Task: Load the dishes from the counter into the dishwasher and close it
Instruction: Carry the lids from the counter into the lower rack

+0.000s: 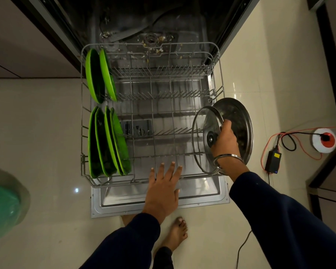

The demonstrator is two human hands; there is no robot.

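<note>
Steel and glass are catching the light at the right of the frame, where the person's right hand is reaching in from the lower right in a dark sleeve, fingers curled round the black knob of a glass lid and holding it on edge over the right end of the lower rack. A round steel lid is standing tilted just behind the glass one, at the rack's right rim; whether the same hand is gripping it too, I cannot tell. A thin metal bangle is sitting on that wrist.

At lower centre the left hand is stretching forward, palm down, fingers straight and spread, holding nothing, hovering over the front edge of the rack and the open dishwasher door.

Along the left side of the rack, green plates are standing on edge in two groups, one at upper left and one below it.

On the tiled floor at far right, a black adapter with a yellow label is lying beside a red and white socket reel; the label's writing is too small to read.
</note>
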